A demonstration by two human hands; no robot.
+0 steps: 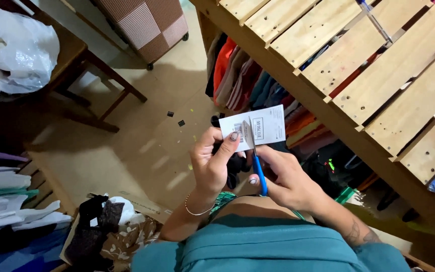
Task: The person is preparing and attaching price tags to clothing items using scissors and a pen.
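A slatted wooden shelf (358,65) fills the far right, with folded clothes (258,85) stacked under it to stay off the floor. At centre, the left hand (212,161) pinches a white paper tag (255,126) taut and upright, while the right hand (283,179) grips blue-handled scissors (258,161), blades biting into the tag's lower edge.
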